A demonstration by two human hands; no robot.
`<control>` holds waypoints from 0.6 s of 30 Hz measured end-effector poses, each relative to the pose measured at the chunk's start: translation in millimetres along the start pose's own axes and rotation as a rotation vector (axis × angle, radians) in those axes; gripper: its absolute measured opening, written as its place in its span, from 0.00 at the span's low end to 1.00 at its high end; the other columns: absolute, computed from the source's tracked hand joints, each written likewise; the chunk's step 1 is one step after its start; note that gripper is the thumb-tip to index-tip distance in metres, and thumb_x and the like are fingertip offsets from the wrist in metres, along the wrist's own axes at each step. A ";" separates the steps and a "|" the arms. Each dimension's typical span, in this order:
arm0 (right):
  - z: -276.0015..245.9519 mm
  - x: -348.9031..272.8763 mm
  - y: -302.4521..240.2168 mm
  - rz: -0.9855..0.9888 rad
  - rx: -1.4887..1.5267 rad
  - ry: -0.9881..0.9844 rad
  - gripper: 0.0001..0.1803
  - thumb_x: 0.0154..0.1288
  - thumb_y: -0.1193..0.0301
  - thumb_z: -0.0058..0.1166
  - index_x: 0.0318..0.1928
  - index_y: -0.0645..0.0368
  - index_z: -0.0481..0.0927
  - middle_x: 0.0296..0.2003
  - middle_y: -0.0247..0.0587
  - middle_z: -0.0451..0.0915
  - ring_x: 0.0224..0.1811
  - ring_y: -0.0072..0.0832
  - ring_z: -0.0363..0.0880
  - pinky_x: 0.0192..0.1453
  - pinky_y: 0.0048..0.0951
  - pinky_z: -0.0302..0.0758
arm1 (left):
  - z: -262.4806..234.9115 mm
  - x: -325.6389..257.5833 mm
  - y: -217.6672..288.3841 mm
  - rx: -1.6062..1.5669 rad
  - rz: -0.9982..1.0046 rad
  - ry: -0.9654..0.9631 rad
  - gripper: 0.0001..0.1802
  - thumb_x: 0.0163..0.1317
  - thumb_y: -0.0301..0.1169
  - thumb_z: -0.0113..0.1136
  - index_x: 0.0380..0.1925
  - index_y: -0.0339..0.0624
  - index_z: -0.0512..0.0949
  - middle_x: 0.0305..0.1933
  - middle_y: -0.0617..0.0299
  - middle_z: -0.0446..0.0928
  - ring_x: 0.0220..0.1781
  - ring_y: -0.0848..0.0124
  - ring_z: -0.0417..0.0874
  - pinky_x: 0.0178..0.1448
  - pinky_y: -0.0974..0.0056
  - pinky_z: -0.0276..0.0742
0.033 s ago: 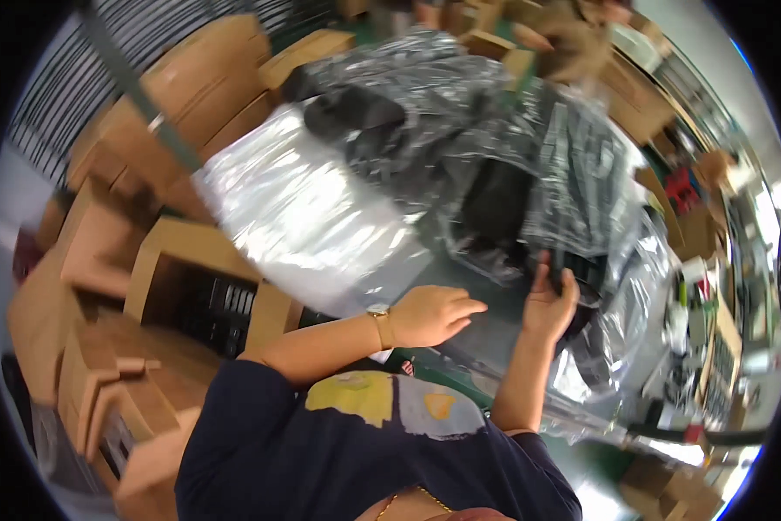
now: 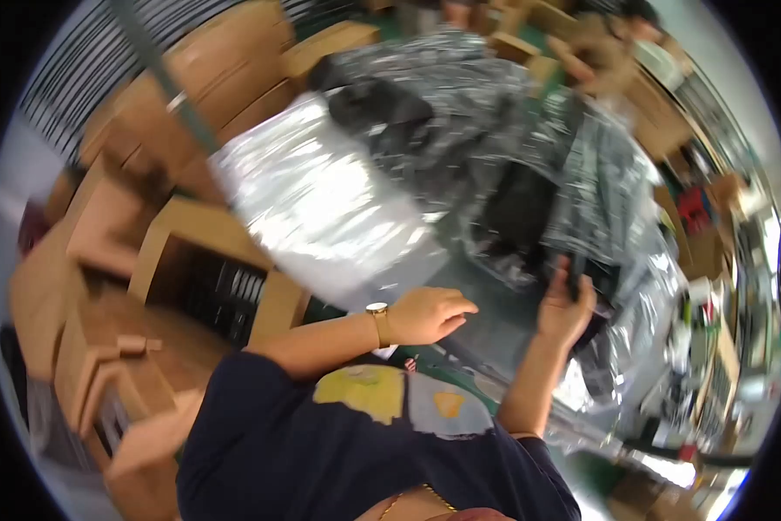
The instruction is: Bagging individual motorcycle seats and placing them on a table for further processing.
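Observation:
My left hand point(image 2: 430, 314), a watch point(image 2: 377, 308) on its wrist, hovers over the near edge of the grey tabletop point(image 2: 486, 323). It holds nothing, and its fingers are loosely bent and apart. My right hand point(image 2: 569, 308) is closed on a slim black part point(image 2: 575, 276) at the near end of a clear plastic bag point(image 2: 595, 191). What this part belongs to is hidden by the bag and my fingers. Left of it lies another bag with a black object point(image 2: 516, 208) inside. A stack of flat clear plastic bags point(image 2: 321, 195) lies nearer my left hand.
More bagged black things point(image 2: 425, 87) are heaped at the table's far side. An open cardboard box point(image 2: 178, 221) with black items stands at left, among several cartons point(image 2: 217, 52). A metal post point(image 2: 152, 65) rises there. Another person point(image 2: 599, 56) is at the far right, blurred.
The whole view has shifted, so the table and bags sit farther right. My left hand has drawn back slightly from the bags. My right hand keeps its grip on the black part.

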State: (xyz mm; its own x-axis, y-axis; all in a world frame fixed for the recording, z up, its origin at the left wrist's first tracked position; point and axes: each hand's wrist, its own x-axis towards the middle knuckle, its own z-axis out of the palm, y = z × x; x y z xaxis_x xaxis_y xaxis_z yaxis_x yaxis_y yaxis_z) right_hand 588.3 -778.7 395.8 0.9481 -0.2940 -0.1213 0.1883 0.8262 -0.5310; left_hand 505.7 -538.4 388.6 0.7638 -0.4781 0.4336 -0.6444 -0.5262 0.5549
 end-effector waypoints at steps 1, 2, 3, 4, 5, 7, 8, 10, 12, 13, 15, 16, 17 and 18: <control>-5.8 6.7 -7.7 0.083 0.012 -0.153 0.17 0.64 0.71 0.49 0.47 0.73 0.70 0.45 0.62 0.75 0.45 0.43 0.79 0.49 0.31 0.81 | -7.1 -30.7 -12.3 -0.079 -0.153 -0.005 0.12 0.57 0.30 0.55 0.42 0.45 0.77 0.32 0.59 0.75 0.35 0.61 0.79 0.39 0.60 0.75; 5.1 6.2 -10.8 0.106 -0.016 -0.140 0.18 0.65 0.70 0.49 0.48 0.73 0.70 0.45 0.61 0.76 0.44 0.42 0.80 0.51 0.30 0.80 | -12.5 -65.4 -24.7 -0.161 -0.313 0.006 0.11 0.58 0.31 0.54 0.40 0.45 0.78 0.34 0.58 0.77 0.36 0.60 0.79 0.40 0.59 0.75; -13.0 17.3 -17.4 0.188 0.105 -0.284 0.26 0.65 0.68 0.49 0.56 0.76 0.63 0.53 0.61 0.71 0.59 0.41 0.70 0.59 0.32 0.74 | -16.8 -101.1 -37.7 -0.148 -0.384 0.062 0.11 0.58 0.31 0.54 0.40 0.45 0.78 0.34 0.58 0.77 0.36 0.60 0.79 0.40 0.59 0.75; -15.4 16.8 -14.7 -0.140 -0.607 -0.252 0.29 0.66 0.64 0.49 0.59 0.74 0.62 0.58 0.59 0.67 0.63 0.38 0.65 0.65 0.31 0.68 | -18.6 -135.4 -52.6 -0.138 -0.506 0.047 0.10 0.58 0.31 0.54 0.38 0.44 0.79 0.35 0.56 0.78 0.37 0.58 0.80 0.42 0.59 0.75; -28.5 27.7 -19.1 0.063 -0.196 -0.288 0.33 0.66 0.58 0.50 0.62 0.70 0.60 0.60 0.57 0.65 0.62 0.37 0.66 0.65 0.31 0.67 | -19.1 -164.9 -63.4 -0.145 -0.622 0.040 0.10 0.58 0.32 0.53 0.36 0.44 0.80 0.37 0.55 0.79 0.39 0.57 0.80 0.43 0.58 0.75; -16.5 14.5 -20.0 0.311 -0.101 -0.383 0.43 0.62 0.50 0.52 0.65 0.69 0.55 0.61 0.55 0.65 0.60 0.39 0.68 0.62 0.32 0.70 | -36.7 -226.6 -81.2 -0.130 -0.854 0.128 0.10 0.57 0.32 0.53 0.35 0.43 0.80 0.37 0.55 0.79 0.40 0.55 0.80 0.44 0.57 0.75; -21.0 15.5 -19.7 0.276 -0.161 -0.218 0.44 0.61 0.48 0.52 0.66 0.68 0.54 0.62 0.55 0.64 0.59 0.39 0.70 0.59 0.32 0.72 | -39.4 -262.3 -94.8 -0.102 -0.938 0.201 0.10 0.57 0.32 0.54 0.35 0.43 0.80 0.37 0.55 0.80 0.40 0.55 0.80 0.45 0.57 0.75; -22.1 11.6 -14.3 0.295 -0.183 -0.279 0.38 0.62 0.46 0.50 0.60 0.66 0.64 0.56 0.54 0.71 0.54 0.38 0.75 0.50 0.33 0.77 | -44.6 -315.5 -112.4 -0.215 -1.155 0.447 0.09 0.58 0.31 0.53 0.35 0.41 0.79 0.29 0.56 0.79 0.32 0.63 0.80 0.39 0.62 0.76; -3.8 0.0 17.1 0.329 -0.294 -0.209 0.26 0.66 0.52 0.47 0.49 0.64 0.74 0.41 0.47 0.80 0.36 0.32 0.79 0.37 0.28 0.79 | -41.7 -372.1 -139.4 -0.221 -1.313 0.684 0.08 0.59 0.29 0.51 0.35 0.41 0.79 0.25 0.61 0.78 0.28 0.72 0.78 0.35 0.67 0.75; 10.7 -9.7 40.9 0.420 -0.332 -0.213 0.23 0.67 0.54 0.46 0.46 0.63 0.75 0.36 0.44 0.82 0.29 0.29 0.79 0.33 0.26 0.79 | -24.4 -413.5 -161.7 -0.347 -1.417 0.822 0.08 0.59 0.28 0.51 0.35 0.41 0.79 0.25 0.64 0.77 0.28 0.74 0.77 0.34 0.68 0.74; 42.4 -37.4 100.2 0.572 -0.632 -0.203 0.16 0.68 0.61 0.47 0.46 0.60 0.75 0.33 0.42 0.81 0.27 0.24 0.78 0.28 0.23 0.77 | -7.2 -475.1 -203.7 -0.505 -1.527 0.969 0.08 0.60 0.28 0.51 0.35 0.42 0.79 0.24 0.66 0.76 0.28 0.76 0.77 0.33 0.69 0.73; 59.7 -58.6 136.9 0.592 -0.844 -0.104 0.13 0.67 0.65 0.49 0.47 0.58 0.75 0.31 0.40 0.80 0.25 0.20 0.76 0.25 0.20 0.75 | -3.9 -496.2 -217.7 -0.515 -1.645 1.033 0.08 0.58 0.29 0.51 0.34 0.41 0.80 0.26 0.62 0.78 0.28 0.72 0.78 0.34 0.67 0.74; 87.8 -92.5 179.0 0.631 -1.052 -0.075 0.11 0.65 0.69 0.50 0.47 0.58 0.74 0.30 0.38 0.79 0.23 0.20 0.75 0.24 0.21 0.74 | 2.2 -510.2 -232.7 -0.524 -1.762 1.094 0.09 0.57 0.30 0.52 0.32 0.41 0.80 0.28 0.58 0.80 0.29 0.68 0.80 0.35 0.64 0.75; 106.8 -122.1 217.2 0.589 -1.275 -0.280 0.10 0.65 0.71 0.50 0.46 0.59 0.73 0.30 0.38 0.78 0.24 0.21 0.75 0.25 0.21 0.74 | 3.1 -517.2 -248.5 -0.564 -1.779 1.109 0.09 0.57 0.30 0.52 0.32 0.41 0.80 0.28 0.58 0.80 0.29 0.68 0.80 0.35 0.64 0.75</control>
State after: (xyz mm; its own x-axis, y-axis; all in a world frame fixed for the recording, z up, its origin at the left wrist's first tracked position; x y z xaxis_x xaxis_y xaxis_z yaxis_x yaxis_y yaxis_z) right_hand 540.8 -512.0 384.9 0.8522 0.1607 -0.4978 -0.4556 -0.2397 -0.8573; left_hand 270.7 -162.6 24.2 0.2225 0.7468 -0.6268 0.4906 0.4698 0.7339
